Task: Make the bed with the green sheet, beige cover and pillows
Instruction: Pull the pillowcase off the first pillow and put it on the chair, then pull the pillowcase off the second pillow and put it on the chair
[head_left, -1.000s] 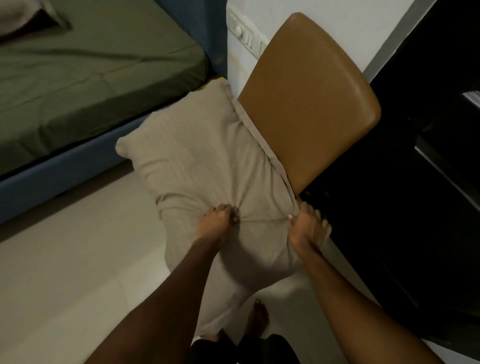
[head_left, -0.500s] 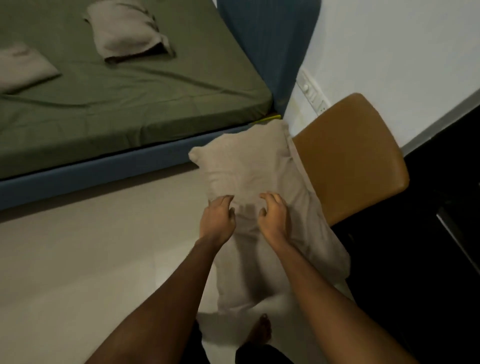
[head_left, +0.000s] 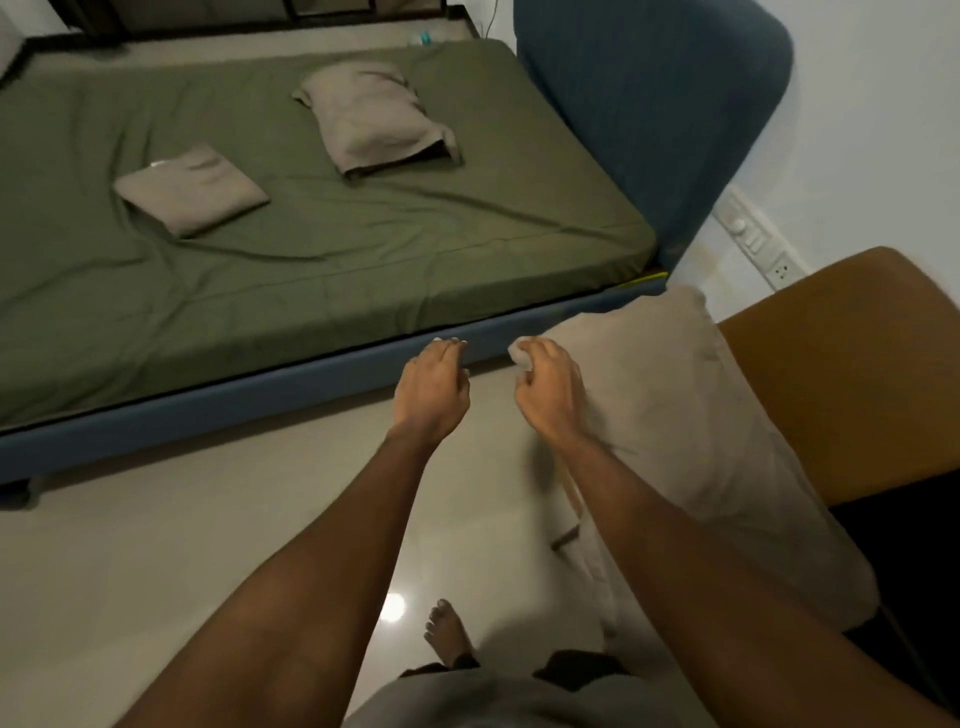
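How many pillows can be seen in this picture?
2. One pillow lies on the green sheet near the headboard; the second pillow leans on the brown chair, its corner held by the right hand. The folded beige cloth is not counted.

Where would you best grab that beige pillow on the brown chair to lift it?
At the corner nearest the bed, coming from the open left side: the pillow lies slanted over the chair with that corner poking free, and the right hand pinches it there. The empty left hand could take the left edge.

The bed (head_left: 234, 395) wears the green sheet (head_left: 363, 249), bearing 1 pillow (head_left: 371, 122) and 1 folded beige cover (head_left: 192, 189).
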